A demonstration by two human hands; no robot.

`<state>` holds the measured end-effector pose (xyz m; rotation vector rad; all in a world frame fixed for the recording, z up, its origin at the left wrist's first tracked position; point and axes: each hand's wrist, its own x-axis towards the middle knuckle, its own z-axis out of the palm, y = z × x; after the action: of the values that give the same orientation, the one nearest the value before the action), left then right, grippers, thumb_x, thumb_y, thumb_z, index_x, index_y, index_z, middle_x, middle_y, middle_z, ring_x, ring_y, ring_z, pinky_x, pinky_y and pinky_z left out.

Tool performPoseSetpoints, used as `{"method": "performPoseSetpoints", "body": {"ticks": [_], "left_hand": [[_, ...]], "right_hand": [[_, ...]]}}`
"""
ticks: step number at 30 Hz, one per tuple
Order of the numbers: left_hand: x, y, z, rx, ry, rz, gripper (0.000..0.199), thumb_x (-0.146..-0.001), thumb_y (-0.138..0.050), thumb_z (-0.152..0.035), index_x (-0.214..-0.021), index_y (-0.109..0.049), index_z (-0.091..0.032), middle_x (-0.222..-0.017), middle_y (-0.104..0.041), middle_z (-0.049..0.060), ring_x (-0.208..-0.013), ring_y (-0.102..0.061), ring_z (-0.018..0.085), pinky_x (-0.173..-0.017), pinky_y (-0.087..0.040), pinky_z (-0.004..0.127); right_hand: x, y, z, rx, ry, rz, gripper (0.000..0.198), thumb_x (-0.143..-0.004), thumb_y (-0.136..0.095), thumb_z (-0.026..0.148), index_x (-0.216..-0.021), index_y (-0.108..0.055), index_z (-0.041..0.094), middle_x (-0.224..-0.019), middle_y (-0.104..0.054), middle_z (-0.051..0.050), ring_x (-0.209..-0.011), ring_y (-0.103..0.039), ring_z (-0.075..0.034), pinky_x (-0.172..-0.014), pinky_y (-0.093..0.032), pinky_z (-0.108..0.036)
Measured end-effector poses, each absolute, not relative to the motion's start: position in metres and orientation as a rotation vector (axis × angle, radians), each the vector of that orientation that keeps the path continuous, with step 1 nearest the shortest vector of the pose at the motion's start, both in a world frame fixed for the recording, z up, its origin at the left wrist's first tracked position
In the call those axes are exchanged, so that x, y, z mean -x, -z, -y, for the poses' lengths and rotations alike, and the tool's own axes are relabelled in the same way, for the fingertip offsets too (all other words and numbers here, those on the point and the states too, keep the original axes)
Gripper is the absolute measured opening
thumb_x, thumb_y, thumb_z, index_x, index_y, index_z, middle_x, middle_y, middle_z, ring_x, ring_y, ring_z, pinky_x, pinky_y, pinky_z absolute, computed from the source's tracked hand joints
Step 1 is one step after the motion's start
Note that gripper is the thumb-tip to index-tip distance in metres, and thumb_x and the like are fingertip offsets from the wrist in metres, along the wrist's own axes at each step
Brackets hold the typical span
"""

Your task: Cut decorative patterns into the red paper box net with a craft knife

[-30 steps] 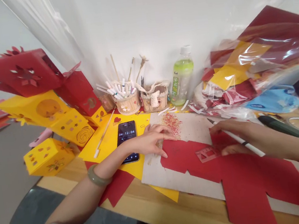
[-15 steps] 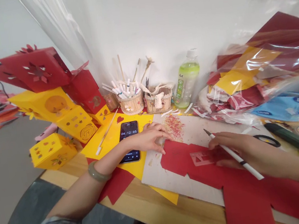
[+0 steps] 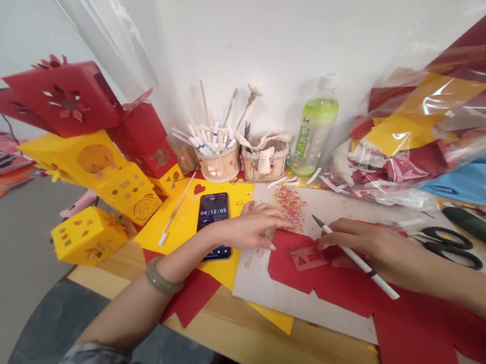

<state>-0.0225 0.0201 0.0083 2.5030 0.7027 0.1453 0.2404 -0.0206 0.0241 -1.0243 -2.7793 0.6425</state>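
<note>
A white marker pen [image 3: 363, 266] with a dark tip is tucked between the fingers of my right hand [image 3: 374, 242], its tip pointing up and to the left. The fingertips of that hand also rest on a small clear stencil [image 3: 304, 258] with cut-out shapes. Under the stencil lies a notched sheet of red paper [image 3: 340, 288], itself on a grey board [image 3: 255, 281]. My left hand [image 3: 252, 227] lies palm down with fingers outstretched, near the red paper's upper left corner. A phone [image 3: 213, 209] showing a timer sits partly beneath the left forearm.
Red and yellow paper boxes [image 3: 102, 158] are stacked at the left. Behind stand a basket of markers [image 3: 218, 164], a second basket [image 3: 267, 164] and a green drink bottle [image 3: 316, 126]. Scissors [image 3: 450, 245] and a plastic bag of paper scraps [image 3: 415, 137] lie at the right.
My right hand has moved left, carrying the pen and shifting the stencil left across the red paper. More of the scissors shows now. My left hand stays near the paper's corner.
</note>
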Motion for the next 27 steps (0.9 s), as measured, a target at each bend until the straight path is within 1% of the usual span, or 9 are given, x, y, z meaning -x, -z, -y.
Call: {"method": "performPoseSetpoints", "body": {"ticks": [2, 6, 9, 12, 15, 18, 22, 24, 27], "left_hand": [[0.022, -0.009, -0.019, -2.509, -0.161, -0.704, 0.036, -0.082, -0.066, -0.022, -0.116, -0.054, -0.025, -0.120, -0.054, 0.003, -0.118, -0.042, 0.020, -0.104, -0.020, 0.040], [0.019, -0.011, -0.015, -2.537, -0.215, -0.738, 0.026, -0.078, -0.067, -0.015, -0.101, -0.056, -0.022, -0.109, -0.056, 0.001, -0.112, -0.043, 0.020, -0.100, -0.025, 0.038], [0.016, -0.015, -0.009, -2.566, -0.257, -0.742, 0.022, -0.077, -0.066, -0.012, -0.094, -0.057, -0.021, -0.108, -0.054, 0.001, -0.111, -0.041, 0.020, -0.099, -0.026, 0.036], [0.012, -0.020, -0.002, -2.586, -0.273, -0.750, 0.016, -0.078, -0.060, -0.009, -0.090, -0.060, -0.020, -0.109, -0.050, 0.004, -0.107, -0.040, 0.021, -0.095, -0.031, 0.034], [0.009, -0.023, 0.003, -2.623, -0.279, -0.785, 0.021, -0.078, -0.054, -0.005, -0.091, -0.062, -0.019, -0.112, -0.047, 0.006, -0.105, -0.040, 0.021, -0.093, -0.033, 0.034], [0.005, -0.021, 0.005, -2.666, -0.221, -0.804, 0.025, -0.074, -0.055, -0.003, -0.092, -0.064, -0.019, -0.104, -0.053, 0.005, -0.098, -0.044, 0.020, -0.090, -0.036, 0.032], [0.001, -0.015, 0.008, -2.656, -0.159, -0.808, 0.017, -0.078, -0.059, -0.010, -0.091, -0.065, -0.018, -0.085, -0.062, 0.001, -0.089, -0.048, 0.018, -0.084, -0.038, 0.029], [-0.001, -0.012, 0.009, -2.640, -0.178, -0.837, 0.012, -0.080, -0.062, -0.016, -0.091, -0.065, -0.017, -0.084, -0.064, 0.001, -0.089, -0.049, 0.017, -0.084, -0.038, 0.029], [-0.001, -0.009, 0.009, -2.611, -0.191, -0.874, 0.013, -0.081, -0.066, -0.024, -0.091, -0.064, -0.017, -0.084, -0.065, 0.001, -0.090, -0.051, 0.018, -0.088, -0.038, 0.030]], "right_hand": [[-0.238, -0.027, 0.017, 1.008, -0.675, 2.805, 0.030, -0.089, -0.039, 0.013, -0.099, -0.065, 0.022, -0.087, -0.063, -0.007, -0.077, -0.062, -0.020, -0.067, -0.046, -0.032], [-0.236, -0.030, 0.010, 0.993, -0.677, 2.887, 0.024, -0.086, -0.046, 0.014, -0.099, -0.064, 0.023, -0.088, -0.061, -0.007, -0.076, -0.060, -0.020, -0.066, -0.046, -0.032], [-0.233, -0.028, 0.008, 0.977, -0.638, 2.860, 0.022, -0.084, -0.054, 0.018, -0.103, -0.063, 0.023, -0.087, -0.060, -0.006, -0.075, -0.060, -0.020, -0.064, -0.046, -0.031], [-0.229, -0.022, 0.007, 0.912, -0.617, 2.771, 0.021, -0.085, -0.055, 0.021, -0.104, -0.063, 0.022, -0.085, -0.059, -0.007, -0.075, -0.059, -0.021, -0.063, -0.046, -0.032], [-0.227, -0.015, 0.005, 0.787, -0.677, 2.730, 0.019, -0.088, -0.050, 0.018, -0.102, -0.063, 0.021, -0.083, -0.059, -0.007, -0.081, -0.058, -0.022, -0.066, -0.047, -0.032], [-0.230, -0.008, 0.002, 0.717, -0.813, 2.711, 0.018, -0.090, -0.047, 0.016, -0.101, -0.061, 0.022, -0.084, -0.060, -0.006, -0.082, -0.057, -0.020, -0.067, -0.046, -0.031], [-0.235, -0.002, 0.000, 0.729, -0.941, 2.676, 0.018, -0.092, -0.046, 0.015, -0.100, -0.060, 0.023, -0.083, -0.059, -0.004, -0.078, -0.058, -0.017, -0.065, -0.045, -0.028], [-0.237, -0.001, -0.002, 0.724, -0.966, 2.662, 0.018, -0.091, -0.046, 0.015, -0.100, -0.060, 0.023, -0.084, -0.059, -0.005, -0.078, -0.058, -0.017, -0.064, -0.045, -0.027], [-0.238, 0.000, -0.003, 0.679, -0.988, 2.642, 0.022, -0.090, -0.047, 0.012, -0.103, -0.060, 0.024, -0.084, -0.060, -0.005, -0.079, -0.059, -0.018, -0.063, -0.046, -0.028]]}}
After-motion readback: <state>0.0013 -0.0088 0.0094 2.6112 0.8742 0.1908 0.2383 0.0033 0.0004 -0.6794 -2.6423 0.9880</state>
